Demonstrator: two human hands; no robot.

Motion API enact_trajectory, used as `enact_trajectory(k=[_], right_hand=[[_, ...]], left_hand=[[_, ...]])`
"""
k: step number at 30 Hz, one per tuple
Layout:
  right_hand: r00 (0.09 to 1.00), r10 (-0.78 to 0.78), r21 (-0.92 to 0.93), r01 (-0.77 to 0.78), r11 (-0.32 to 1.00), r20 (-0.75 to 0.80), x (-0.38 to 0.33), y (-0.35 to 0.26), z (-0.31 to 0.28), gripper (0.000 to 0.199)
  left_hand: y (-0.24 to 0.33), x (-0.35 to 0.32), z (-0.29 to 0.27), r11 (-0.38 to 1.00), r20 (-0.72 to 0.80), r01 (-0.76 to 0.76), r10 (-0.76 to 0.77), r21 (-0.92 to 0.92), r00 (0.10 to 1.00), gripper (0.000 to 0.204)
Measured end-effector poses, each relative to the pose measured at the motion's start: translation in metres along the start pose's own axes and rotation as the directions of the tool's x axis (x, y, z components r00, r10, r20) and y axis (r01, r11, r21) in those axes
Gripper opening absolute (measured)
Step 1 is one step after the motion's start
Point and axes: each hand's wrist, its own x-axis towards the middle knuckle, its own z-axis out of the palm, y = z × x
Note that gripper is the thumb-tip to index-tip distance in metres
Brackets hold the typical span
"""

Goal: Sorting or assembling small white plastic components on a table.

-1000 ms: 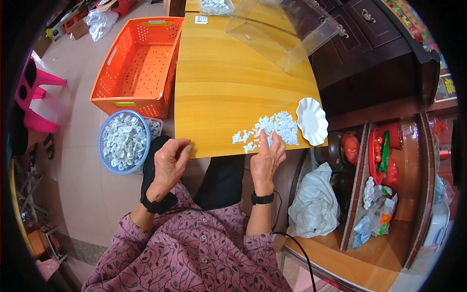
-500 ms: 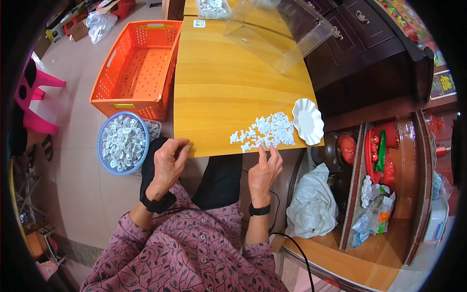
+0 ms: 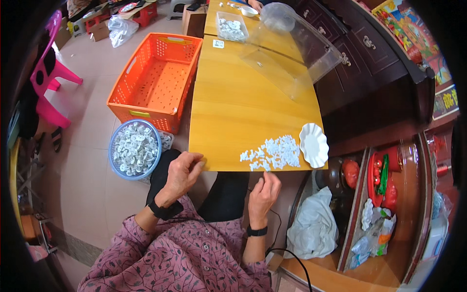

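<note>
A loose spread of small white plastic pieces [image 3: 279,152] lies near the front edge of the yellow wooden table [image 3: 253,104]. My right hand [image 3: 264,191] is at the edge just below the pile. Its fingers are bent and drawn together, and whatever small thing they may hold cannot be made out. At the table's front left corner is my left hand [image 3: 184,175]; thumb and forefinger stand apart there, with nothing visible between them. A white dish with a wavy rim [image 3: 314,146] sits right beside the pieces.
Left of the table stand an orange crate [image 3: 151,80] and a blue basket full of white-grey parts [image 3: 135,149]. A clear plastic box [image 3: 292,53] and a tray of parts [image 3: 231,28] are farther back. Another person's hand [image 3: 254,4] shows at the far end. Shelves hold a white bag [image 3: 314,226].
The view has tilted up, showing more of the table's far end. My right hand has drawn back from the pile toward the edge, its fingers closing. My left hand stays at the corner.
</note>
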Motion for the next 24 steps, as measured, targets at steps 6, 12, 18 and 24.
enact_trajectory(k=[6,12,18,24], right_hand=[[0.910,0.060,0.244,-0.173,0.954,0.410,-0.052,-0.004,0.012,0.007],[0.792,0.099,0.200,-0.269,0.942,0.602,-0.066,0.010,0.019,0.010],[0.676,0.097,0.272,-0.419,0.866,0.731,-0.059,0.029,0.035,0.012],[0.426,0.109,0.180,-0.582,0.793,0.898,-0.037,0.026,0.030,0.019]], left_hand=[[0.013,0.002,-0.018,0.994,0.160,0.103,-0.096,-0.038,0.983,0.022],[0.028,0.036,-0.043,0.861,0.287,0.369,-0.276,-0.351,0.917,0.022],[0.054,0.096,-0.072,0.738,0.283,0.422,-0.316,-0.527,0.906,0.026],[0.047,0.203,-0.075,0.648,0.328,0.419,-0.264,-0.636,0.907,0.030]])
